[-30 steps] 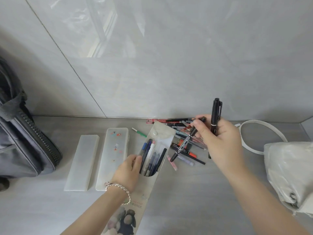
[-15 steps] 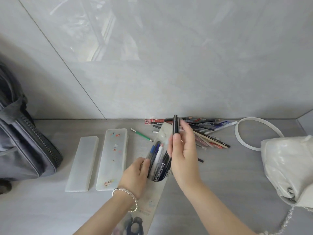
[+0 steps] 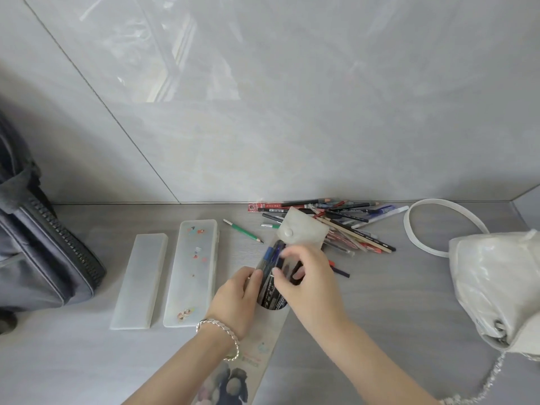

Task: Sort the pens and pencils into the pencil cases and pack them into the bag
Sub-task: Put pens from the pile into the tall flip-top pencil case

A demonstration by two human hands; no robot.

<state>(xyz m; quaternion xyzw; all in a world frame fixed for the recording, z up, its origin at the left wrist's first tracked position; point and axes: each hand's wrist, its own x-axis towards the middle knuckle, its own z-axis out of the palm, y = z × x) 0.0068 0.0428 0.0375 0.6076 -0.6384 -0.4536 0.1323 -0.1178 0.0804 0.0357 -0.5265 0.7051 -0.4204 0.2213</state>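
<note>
Centrally, a soft pouch [image 3: 271, 334] lies on the grey counter [image 3: 380, 331], its mouth open and its snap flap [image 3: 301, 230] folded back toward the wall. Several pens [image 3: 270, 283] sit inside the pouch, their blue and dark barrels showing at the mouth.

The left hand [image 3: 236, 299] rests on the left edge of the pouch, fingers curled together against the pouch wall beside the pens; it wears a silver bracelet [image 3: 220, 331] at the wrist. The right hand [image 3: 309, 282] is over the pouch mouth, its fingertips [image 3: 280, 276] bent down onto the pens. Motion blur hides the exact grip, so whether these fingers are clamped on a pen cannot be told.

Just beyond the flap, a loose pile [image 3: 347, 223] of pens and pencils lies against the wall. A green pencil [image 3: 242, 230] lies apart from the pile, to the upper left of the pouch mouth. A short dark pen [image 3: 340, 271] lies just right of the right hand.

Left of the pouch, two frosted hard cases lie side by side, both closed: the stickered case [image 3: 191, 273] is nearer the pouch, the plain case [image 3: 140, 280] beyond it. Farther left, a grey backpack [image 3: 38, 258] stands with its zip facing the cases.

Right of the pouch, well apart, a white handbag [image 3: 496, 287] sits on the counter with its strap [image 3: 438, 217] looped toward the pile.
</note>
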